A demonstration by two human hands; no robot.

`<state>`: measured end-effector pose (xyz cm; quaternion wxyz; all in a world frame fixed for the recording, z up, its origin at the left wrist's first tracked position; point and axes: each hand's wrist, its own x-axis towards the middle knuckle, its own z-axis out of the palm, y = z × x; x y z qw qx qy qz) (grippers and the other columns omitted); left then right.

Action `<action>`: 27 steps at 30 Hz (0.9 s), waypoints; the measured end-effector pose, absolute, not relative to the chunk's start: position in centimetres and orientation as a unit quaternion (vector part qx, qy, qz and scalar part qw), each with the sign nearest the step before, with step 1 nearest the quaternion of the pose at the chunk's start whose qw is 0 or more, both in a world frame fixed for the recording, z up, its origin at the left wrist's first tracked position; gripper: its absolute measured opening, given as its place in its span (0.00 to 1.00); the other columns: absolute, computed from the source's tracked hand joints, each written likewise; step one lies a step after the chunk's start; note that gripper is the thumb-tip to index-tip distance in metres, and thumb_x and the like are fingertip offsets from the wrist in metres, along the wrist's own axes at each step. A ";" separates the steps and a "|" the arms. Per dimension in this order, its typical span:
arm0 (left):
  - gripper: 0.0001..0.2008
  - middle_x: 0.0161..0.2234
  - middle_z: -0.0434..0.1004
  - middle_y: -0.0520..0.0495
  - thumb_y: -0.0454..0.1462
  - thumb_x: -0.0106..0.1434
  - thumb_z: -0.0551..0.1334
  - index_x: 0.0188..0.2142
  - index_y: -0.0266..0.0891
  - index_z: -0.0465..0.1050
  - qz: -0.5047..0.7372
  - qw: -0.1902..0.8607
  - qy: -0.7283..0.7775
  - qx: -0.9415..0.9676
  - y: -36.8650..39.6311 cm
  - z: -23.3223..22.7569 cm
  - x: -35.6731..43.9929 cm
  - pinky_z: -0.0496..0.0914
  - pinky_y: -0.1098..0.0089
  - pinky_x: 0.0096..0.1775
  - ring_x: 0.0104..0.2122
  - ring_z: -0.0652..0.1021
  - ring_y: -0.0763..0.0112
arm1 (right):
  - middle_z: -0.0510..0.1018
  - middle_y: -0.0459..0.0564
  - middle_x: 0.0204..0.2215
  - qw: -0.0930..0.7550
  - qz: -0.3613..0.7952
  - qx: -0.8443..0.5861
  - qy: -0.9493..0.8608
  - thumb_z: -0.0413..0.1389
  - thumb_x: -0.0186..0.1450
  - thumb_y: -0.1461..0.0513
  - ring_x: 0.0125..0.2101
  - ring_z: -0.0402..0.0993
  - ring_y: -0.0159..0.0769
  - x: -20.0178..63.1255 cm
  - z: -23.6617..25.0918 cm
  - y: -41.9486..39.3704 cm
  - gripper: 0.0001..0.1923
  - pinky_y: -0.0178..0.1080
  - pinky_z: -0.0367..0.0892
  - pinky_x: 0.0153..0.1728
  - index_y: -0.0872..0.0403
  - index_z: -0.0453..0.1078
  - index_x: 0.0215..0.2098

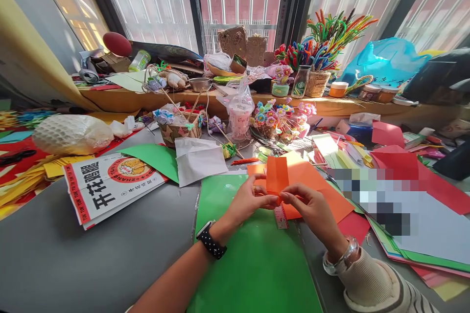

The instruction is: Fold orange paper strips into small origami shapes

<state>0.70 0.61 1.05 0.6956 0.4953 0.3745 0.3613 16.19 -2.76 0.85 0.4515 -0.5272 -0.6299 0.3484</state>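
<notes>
A small piece of orange paper (276, 173) with a crease down it stands upright between my hands. My left hand (253, 194) pinches its lower left edge between thumb and fingers. From the other side, my right hand (306, 201) grips its lower right corner with thumb and forefinger. Behind it, larger orange sheets (326, 195) lie on the table. Just below my fingertips is a small pink patterned strip (281, 217), partly hidden at its top. Under my hands stretches a green sheet (253, 259).
A printed paper bag (113, 186), a white paper piece (200, 159) and a green sheet (156, 159) lie left. Baskets of paper flowers (270, 122) and a plastic cup (240, 120) stand behind. Stacked coloured paper (433, 225) fills the right. Pipe cleaners (330, 34) stand on the sill.
</notes>
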 end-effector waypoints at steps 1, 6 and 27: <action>0.28 0.21 0.68 0.54 0.33 0.43 0.66 0.43 0.37 0.56 0.357 0.693 0.374 0.503 0.6 1.0 0.7 0.70 0.63 0.34 0.27 0.75 0.69 | 0.73 0.48 0.24 0.452 0.343 -0.531 -0.630 0.52 0.57 0.56 0.27 0.69 0.34 16.2 0.8 -2.8 0.10 0.34 0.66 0.29 0.54 0.68 0.25; 0.30 0.27 0.73 0.47 0.33 0.41 0.67 0.43 0.36 0.56 0.344 0.674 0.358 0.546 0.8 0.3 0.6 0.69 0.62 0.34 0.30 0.75 0.65 | 0.74 0.49 0.25 0.446 0.315 -0.540 -0.641 0.51 0.57 0.56 0.27 0.70 0.35 16.0 0.5 -3.0 0.10 0.35 0.67 0.28 0.54 0.68 0.26; 0.29 0.30 0.74 0.44 0.33 0.41 0.67 0.43 0.35 0.57 0.378 0.706 0.320 0.507 0.7 0.3 0.9 0.69 0.68 0.30 0.28 0.76 0.67 | 0.68 0.43 0.20 0.460 0.453 -0.523 -0.557 0.54 0.55 0.56 0.24 0.64 0.28 15.7 0.3 -2.8 0.11 0.30 0.60 0.25 0.56 0.68 0.23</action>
